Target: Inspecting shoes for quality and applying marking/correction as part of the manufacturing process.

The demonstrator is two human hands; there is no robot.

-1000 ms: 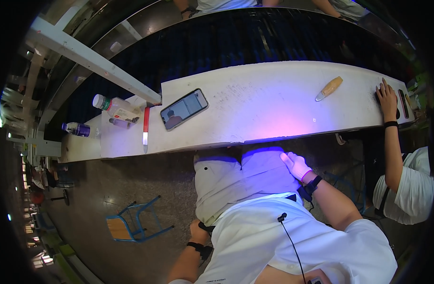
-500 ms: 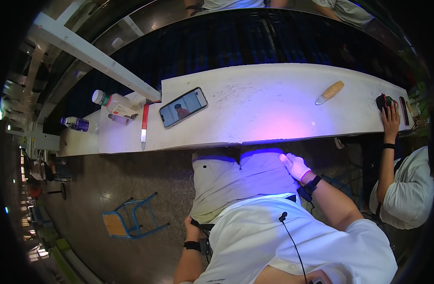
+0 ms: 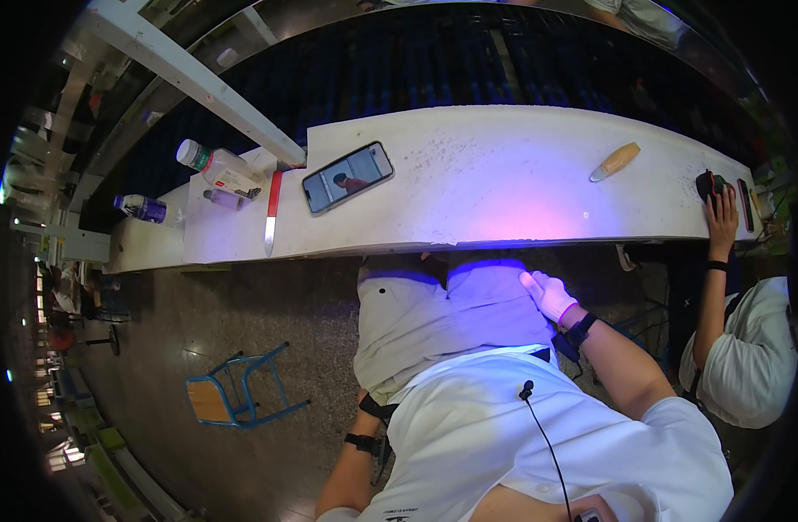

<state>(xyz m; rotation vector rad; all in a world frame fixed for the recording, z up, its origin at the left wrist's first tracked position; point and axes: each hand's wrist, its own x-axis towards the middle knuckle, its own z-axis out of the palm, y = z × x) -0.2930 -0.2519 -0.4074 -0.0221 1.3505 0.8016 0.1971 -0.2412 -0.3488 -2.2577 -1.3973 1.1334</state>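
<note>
My right hand (image 3: 551,297), in a white glove with a pink cuff edge, rests on my right thigh. Its thumb is stretched out along the light trousers (image 3: 408,326), while the other fingers drop out of sight at the thigh's side. Nothing shows in this hand. Down by my left hip is my left hand (image 3: 365,418), mostly hidden near a black strap, so its fingers cannot be made out. Beyond my knees, on the white bench, lie a phone (image 3: 348,178), a red-handled knife (image 3: 273,213) and a wooden-handled tool with a short metal tip (image 3: 615,163).
At the left of the white bench (image 3: 495,187) are a clear bottle (image 3: 229,170) and a purple bottle (image 3: 140,208). A white post (image 3: 199,78) rises there. A blue-framed stool (image 3: 242,391) stands on the floor. At the right, a co-worker's hand (image 3: 723,213) touches a dark red-and-black object.
The view has shifted a little, so the bench sits higher in the picture. My left hand is now more hidden at the hip. My right hand stays on the thigh.
</note>
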